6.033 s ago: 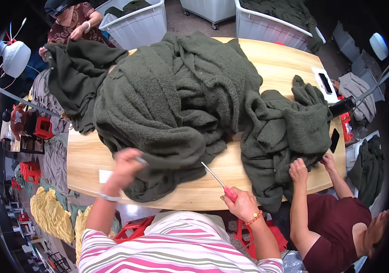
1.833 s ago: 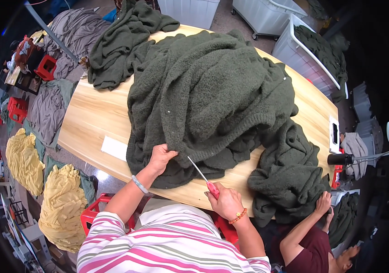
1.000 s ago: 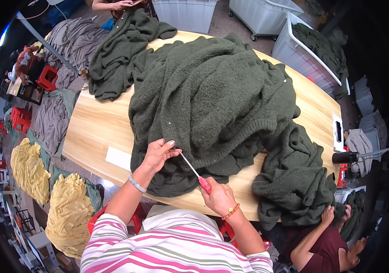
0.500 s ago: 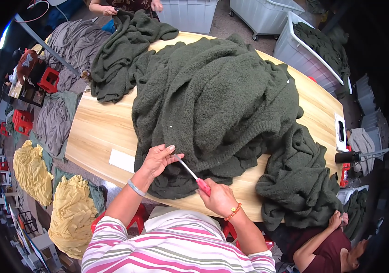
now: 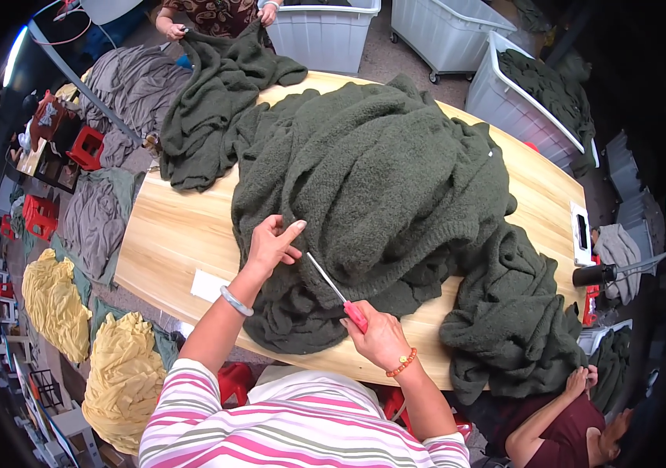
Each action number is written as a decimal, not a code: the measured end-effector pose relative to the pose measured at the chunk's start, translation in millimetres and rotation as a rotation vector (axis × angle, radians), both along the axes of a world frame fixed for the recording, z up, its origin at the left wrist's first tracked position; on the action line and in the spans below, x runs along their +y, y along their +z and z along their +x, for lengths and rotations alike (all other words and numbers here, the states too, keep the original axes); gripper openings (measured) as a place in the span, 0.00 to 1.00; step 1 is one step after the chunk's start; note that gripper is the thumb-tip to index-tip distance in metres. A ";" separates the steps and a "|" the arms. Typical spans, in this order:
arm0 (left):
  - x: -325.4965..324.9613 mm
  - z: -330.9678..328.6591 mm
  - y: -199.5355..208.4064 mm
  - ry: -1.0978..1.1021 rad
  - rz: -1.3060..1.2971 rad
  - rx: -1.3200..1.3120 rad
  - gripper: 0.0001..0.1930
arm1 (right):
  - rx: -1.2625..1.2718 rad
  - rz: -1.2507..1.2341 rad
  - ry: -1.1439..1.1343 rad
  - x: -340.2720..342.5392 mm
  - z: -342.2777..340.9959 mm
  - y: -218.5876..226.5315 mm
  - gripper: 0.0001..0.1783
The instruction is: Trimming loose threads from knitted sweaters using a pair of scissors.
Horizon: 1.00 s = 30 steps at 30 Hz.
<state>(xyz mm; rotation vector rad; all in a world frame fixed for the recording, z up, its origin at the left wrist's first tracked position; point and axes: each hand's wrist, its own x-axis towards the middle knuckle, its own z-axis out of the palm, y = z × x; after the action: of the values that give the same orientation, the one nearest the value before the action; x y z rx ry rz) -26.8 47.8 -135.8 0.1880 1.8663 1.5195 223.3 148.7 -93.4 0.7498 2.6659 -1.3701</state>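
A big heap of dark green knitted garments [image 5: 395,171] lies across the table in front of me. My right hand [image 5: 380,337], with a beaded bracelet at the wrist, is closed round the pink-red handle of a slim tool [image 5: 355,313]. The tool's thin metal shaft points up and left over the heap's near edge; its tip is too small to make out. My left hand [image 5: 272,246], with a pale bangle on the wrist, hovers close to that tip, thumb and fingers apart. Nothing shows between its fingers.
Across the wooden table [image 5: 173,226], a person's hands hold a green garment [image 5: 216,97]. Another person at lower right holds a second green pile [image 5: 508,312]. A white card [image 5: 208,285] lies left. Wheeled bins [image 5: 532,93] stand behind; yellow cloth heaps [image 5: 124,374] lie on the floor.
My left hand has let go of the knit at the tool's tip and lifted away, fingers spreading. A white speck on the knit near it no longer shows. The view has shifted slightly.
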 end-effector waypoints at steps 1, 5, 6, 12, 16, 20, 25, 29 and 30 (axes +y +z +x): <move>0.7 -1.3 1.7 -0.054 -0.131 0.125 0.19 | -0.014 0.012 0.003 0.3 -0.9 0.2 0.15; -11.2 -24.9 -36.8 -0.104 -0.113 0.393 0.14 | -0.015 0.038 0.001 -3.3 -4.9 2.8 0.15; -11.4 -22.2 -30.4 -0.032 0.066 0.081 0.09 | -0.016 0.039 -0.005 -2.4 -4.2 1.9 0.15; -27.3 -11.0 -12.8 0.039 0.408 -0.339 0.05 | -0.025 0.040 -0.031 0.3 -7.1 5.2 0.15; -27.3 -0.3 -14.1 -0.017 0.472 -0.274 0.07 | -0.070 0.068 0.017 -0.5 -16.4 10.4 0.14; -32.1 5.3 -25.9 -0.052 0.434 -0.157 0.08 | -0.118 0.105 0.033 -1.3 -24.0 14.1 0.14; -31.2 12.2 -21.5 -0.072 0.417 -0.115 0.08 | -0.123 0.121 0.020 1.0 -32.4 16.4 0.14; -36.2 8.3 -29.2 -0.086 0.437 -0.089 0.08 | -0.160 0.085 0.108 1.0 -34.5 17.6 0.15; -37.0 9.0 -30.0 -0.095 0.432 -0.088 0.08 | -0.160 0.084 0.107 1.1 -34.5 17.8 0.15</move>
<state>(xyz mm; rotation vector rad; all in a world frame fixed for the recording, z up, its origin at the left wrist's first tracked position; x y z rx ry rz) -17.9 10.8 -165.8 0.3951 1.4220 1.8156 188.8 149.8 -75.5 0.6819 2.6105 -1.1293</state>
